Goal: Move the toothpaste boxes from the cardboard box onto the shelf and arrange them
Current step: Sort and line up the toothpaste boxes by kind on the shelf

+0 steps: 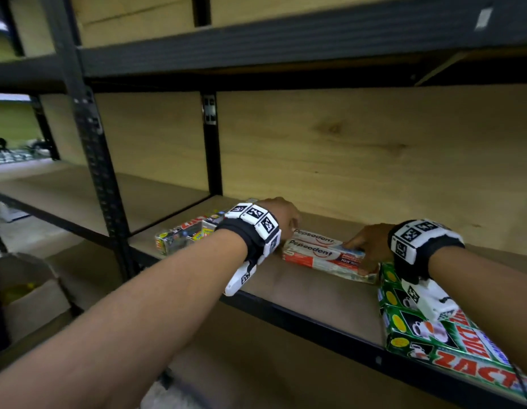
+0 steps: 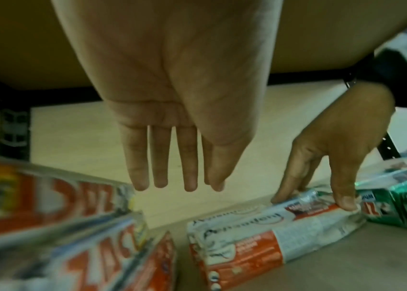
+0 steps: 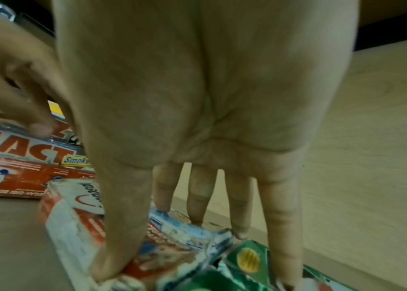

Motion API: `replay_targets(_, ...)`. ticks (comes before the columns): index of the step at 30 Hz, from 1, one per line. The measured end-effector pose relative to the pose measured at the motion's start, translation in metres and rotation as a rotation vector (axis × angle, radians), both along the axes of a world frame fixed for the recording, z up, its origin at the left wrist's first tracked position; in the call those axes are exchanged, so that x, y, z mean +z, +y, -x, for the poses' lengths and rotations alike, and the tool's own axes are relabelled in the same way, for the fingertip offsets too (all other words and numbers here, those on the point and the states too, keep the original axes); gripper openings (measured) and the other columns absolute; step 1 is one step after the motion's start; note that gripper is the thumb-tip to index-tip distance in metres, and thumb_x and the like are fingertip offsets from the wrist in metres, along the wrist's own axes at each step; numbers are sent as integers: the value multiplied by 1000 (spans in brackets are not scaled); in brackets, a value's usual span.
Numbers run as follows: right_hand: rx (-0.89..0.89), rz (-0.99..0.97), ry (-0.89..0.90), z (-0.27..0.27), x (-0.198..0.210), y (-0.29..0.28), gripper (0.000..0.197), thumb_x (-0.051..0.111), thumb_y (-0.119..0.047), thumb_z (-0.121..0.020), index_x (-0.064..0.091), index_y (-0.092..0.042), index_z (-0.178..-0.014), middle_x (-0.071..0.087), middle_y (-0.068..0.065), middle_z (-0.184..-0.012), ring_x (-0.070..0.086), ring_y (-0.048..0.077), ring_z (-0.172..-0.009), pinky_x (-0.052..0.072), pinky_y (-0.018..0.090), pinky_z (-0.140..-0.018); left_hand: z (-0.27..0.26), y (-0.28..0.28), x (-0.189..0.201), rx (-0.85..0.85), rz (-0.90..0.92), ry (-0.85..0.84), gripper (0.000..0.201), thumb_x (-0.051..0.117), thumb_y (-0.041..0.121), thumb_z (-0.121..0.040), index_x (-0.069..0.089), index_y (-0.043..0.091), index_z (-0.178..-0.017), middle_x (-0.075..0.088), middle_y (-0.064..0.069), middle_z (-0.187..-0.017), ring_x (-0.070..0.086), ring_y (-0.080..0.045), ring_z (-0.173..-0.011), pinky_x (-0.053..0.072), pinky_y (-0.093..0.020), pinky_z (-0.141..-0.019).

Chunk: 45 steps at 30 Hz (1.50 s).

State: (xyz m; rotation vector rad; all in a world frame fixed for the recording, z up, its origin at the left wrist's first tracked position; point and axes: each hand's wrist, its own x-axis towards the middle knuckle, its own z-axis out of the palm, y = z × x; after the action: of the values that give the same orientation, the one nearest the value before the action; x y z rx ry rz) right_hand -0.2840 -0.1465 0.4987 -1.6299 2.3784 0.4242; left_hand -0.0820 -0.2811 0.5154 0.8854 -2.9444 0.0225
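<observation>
While the right hand [image 1: 371, 246] pinches the near end of the Pepsodent pack [image 1: 321, 252] lying on the shelf [image 1: 315, 290], the left hand [image 2: 172, 118] hovers flat-fingered, holding nothing. It looks like arranging; next, nudge it square between the red Zact boxes [image 1: 182, 234] and green Zact boxes [image 1: 433, 335]. The cardboard box is mostly out of sight.

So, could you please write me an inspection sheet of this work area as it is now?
Surface: brown shelf board in a black metal rack.
Job's things: white-and-red toothpaste pack lies flat in the middle; red toothpaste boxes lie to its left, green toothpaste boxes to its right.
Clutter: nothing seen on the shelf.
Grippers: right hand pinches the right end of the white-and-red pack; left hand has straight fingers and holds nothing.
Cables: thin dark cord near the right edge.
Surroundings: open cardboard box lower left; wooden back panel.
</observation>
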Motion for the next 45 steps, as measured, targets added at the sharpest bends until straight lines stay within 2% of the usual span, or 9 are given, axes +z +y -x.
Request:
replay_targets(7,0,155,3,-62,22,-10,52,70,-38,-89,55,-27,-137,52,-2,-142,53,21,-126,40,23,-93,-98,-22,34,252,49,72,43,61,52,-78,67,29,-113,66,-1,-116,63,-26,-103,54,-35,-90)
replay_targets(12,141,245,-41,-126,31,-25,41,67,-38,-89,62,-33,-128,57,-6,-135,55,17,-119,41,23,-88,-128,-29,20,303,-66,143,51,66,53,-82,63,30,-127,60,5,-132,59,-18,-112,43,-21,-85)
replay_targets(16,174,306,-143,-163,30,-37,34,65,-29,-89,65,-35,-123,63,-9,-120,59,13,-100,49,25,-83,-132,-27,16,325,-192,303,44,75,45,-79,68,32,-120,60,6,-131,55,-11,-92,43,-19,-78)
replay_targets(20,124,406,-255,-184,28,-47,27,57,-21,-95,68,-26,-119,65,-7,-92,60,13,-77,52,24,-69,-137,-28,18,359,-198,432,39,76,39,-80,71,29,-117,66,7,-105,52,-3,-61,42,-14,-57)
replay_targets(25,36,459,-340,-205,30,-62,31,57,-31,-96,63,-20,-124,62,4,-121,64,25,-99,56,37,-87,-161,-40,27,422,-96,437,47,74,42,-79,66,33,-124,68,5,-120,66,-15,-87,53,-21,-71)
replay_targets(30,2,417,-297,-221,25,-82,59,56,-56,-91,52,-20,-138,57,5,-135,58,25,-115,47,28,-83,-189,-54,21,514,-66,361,45,68,42,-85,60,39,-130,63,2,-128,64,-17,-90,51,-21,-72)
replay_targets(38,-43,309,-364,-231,11,-105,72,70,-68,-72,61,-22,-126,61,-1,-128,60,23,-116,49,35,-99,-204,-72,-16,543,-102,324,42,66,38,-88,60,36,-130,62,-3,-128,64,-22,-98,52,-27,-77)
replay_targets(41,-77,211,-415,-226,10,-122,59,73,-56,-58,69,-19,-104,69,6,-115,68,24,-100,56,39,-92,-203,-79,-25,572,-118,338,42,64,39,-88,59,37,-130,61,-3,-129,64,-23,-97,49,-25,-73)
replay_targets(45,-47,33,-332,-232,23,-114,15,51,-16,-94,62,-8,-90,60,9,-95,59,19,-84,49,24,-78,-202,-87,-27,587,-140,354,40,61,42,-90,59,37,-130,62,-6,-126,66,-23,-89,56,-29,-73)
